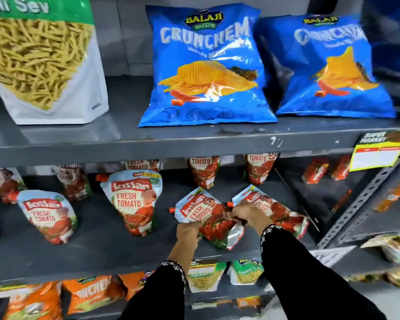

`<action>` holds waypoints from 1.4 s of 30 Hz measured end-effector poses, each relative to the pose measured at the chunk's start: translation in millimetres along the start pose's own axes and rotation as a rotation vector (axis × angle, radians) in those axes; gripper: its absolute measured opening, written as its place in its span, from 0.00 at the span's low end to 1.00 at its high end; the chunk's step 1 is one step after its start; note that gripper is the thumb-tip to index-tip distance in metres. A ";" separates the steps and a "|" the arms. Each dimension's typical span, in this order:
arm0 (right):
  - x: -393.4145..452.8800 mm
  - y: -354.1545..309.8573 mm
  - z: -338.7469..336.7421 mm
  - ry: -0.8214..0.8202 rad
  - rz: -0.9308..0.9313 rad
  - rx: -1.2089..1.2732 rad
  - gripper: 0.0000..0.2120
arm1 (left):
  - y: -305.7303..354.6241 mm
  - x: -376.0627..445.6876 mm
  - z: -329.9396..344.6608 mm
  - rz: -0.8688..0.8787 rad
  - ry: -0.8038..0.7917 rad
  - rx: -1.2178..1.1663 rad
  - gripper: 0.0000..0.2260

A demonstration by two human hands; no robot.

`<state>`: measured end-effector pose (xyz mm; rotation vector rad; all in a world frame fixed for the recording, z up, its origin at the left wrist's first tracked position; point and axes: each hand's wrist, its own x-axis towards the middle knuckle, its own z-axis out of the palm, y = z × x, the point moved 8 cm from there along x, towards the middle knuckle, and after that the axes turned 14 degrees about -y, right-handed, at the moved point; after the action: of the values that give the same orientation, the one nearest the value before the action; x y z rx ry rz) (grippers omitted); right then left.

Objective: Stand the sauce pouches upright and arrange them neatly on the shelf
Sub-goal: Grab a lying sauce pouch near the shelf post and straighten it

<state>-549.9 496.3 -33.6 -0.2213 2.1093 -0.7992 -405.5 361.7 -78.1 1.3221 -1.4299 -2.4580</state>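
Red and white tomato sauce pouches fill the grey middle shelf [106, 252]. Two stand upright at the front: one at the left [47, 215] and one in the middle [134, 202]. A tilted pouch [202, 215] leans to the left, and both my hands grip it. My left hand [188, 232] holds its lower left edge. My right hand [247, 215] is closed on its upper right side by the cap. Behind that hand lies another pouch [280, 209], tipped to the right. Further pouches [202, 170] stand along the back row.
The shelf above holds a blue crisp bag [203, 65], a second one [333, 65] and a white sev bag [44, 61]. Small red cartons [315, 169] sit at the back right. A slotted upright [365, 199] and yellow price tag [379, 155] are on the right. Snack packs fill the shelf below.
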 end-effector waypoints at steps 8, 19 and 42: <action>14.1 14.9 -0.9 -0.010 -0.292 0.456 0.22 | 42.3 -46.9 9.5 0.332 0.285 0.419 0.05; -6.2 14.2 -1.6 0.161 -0.549 0.809 0.18 | 89.5 -52.9 21.4 0.700 0.072 0.479 0.14; -38.2 21.5 -96.9 0.463 -0.196 -0.276 0.18 | -28.9 -20.6 123.3 0.014 -0.118 -0.023 0.15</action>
<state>-598.1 574.0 20.7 -0.4291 2.6698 -0.7183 -463.2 474.4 -57.1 1.1775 -1.4237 -2.5749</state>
